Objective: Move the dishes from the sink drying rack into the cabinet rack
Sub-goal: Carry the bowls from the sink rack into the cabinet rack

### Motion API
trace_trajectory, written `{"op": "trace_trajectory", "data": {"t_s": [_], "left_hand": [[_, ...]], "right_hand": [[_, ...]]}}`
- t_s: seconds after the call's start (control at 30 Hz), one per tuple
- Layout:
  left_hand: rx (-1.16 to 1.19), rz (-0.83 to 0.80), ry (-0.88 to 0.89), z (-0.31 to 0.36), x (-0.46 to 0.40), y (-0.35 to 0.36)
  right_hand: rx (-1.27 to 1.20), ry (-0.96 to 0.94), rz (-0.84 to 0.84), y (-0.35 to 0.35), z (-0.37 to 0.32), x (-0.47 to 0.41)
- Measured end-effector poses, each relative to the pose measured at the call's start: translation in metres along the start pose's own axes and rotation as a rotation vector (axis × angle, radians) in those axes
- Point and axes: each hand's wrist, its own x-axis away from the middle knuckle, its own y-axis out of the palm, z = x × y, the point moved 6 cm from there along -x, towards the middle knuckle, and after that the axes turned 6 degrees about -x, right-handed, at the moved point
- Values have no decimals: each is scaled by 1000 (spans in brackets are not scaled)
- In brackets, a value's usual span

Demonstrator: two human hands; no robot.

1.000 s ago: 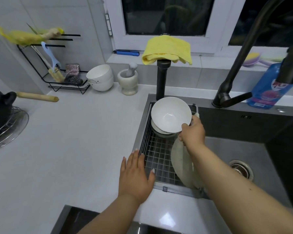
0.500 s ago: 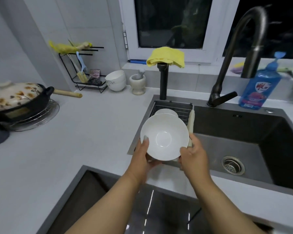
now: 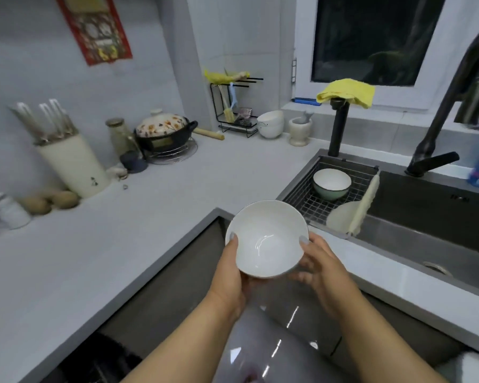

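Nearest the camera, at six o'clock, the left hand and right hand hold one round white glazed ceramic bowl between them, each thumb hooked over the rim and the other fingers curled beneath, above a dark glossy open cabinet front; the rack inside it cannot be made out. The glaze looks slick, so if either hand lets go before the other has a firm hold, the bowl could probably tip and strike the pale grey countertop edge just beside it. Farther off, at about one o'clock, the black wire sink drying rack keeps two dishes: one pale green bowl with a white inside, upright, and one off-white plate leaning at the rack's near right corner. So three dishes are visible, one in hand and two waiting.
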Motion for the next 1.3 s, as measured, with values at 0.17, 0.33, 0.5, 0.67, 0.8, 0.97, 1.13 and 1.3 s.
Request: {"op": "trace_trajectory", "data": {"t_s": [0.17, 0.33, 0.5, 0.67, 0.8, 0.97, 1.13, 1.3], "left_hand": [[0, 175, 39, 9, 62, -74], [-2, 322, 75, 3, 116, -139], [-63, 576, 13, -23, 162, -229], [-115, 810, -84, -55, 237, -334], [-234, 1062, -181, -93, 314, -417], [-760, 1088, -314, -127, 376, -471], [-1017, 998, -401, -165, 387, -500], [-1013, 996, -349, -173, 386, -503]], "right_hand": [[-16, 148, -249, 70, 40, 19], [44, 254, -377, 132, 83, 41], [146, 347, -463, 195, 132, 67], [306, 440, -543, 257, 201, 103], [491, 497, -585, 297, 260, 135], [789, 504, -582, 321, 334, 163], [1097, 503, -672, 331, 397, 177], [1331, 511, -776, 340, 439, 195]]}}
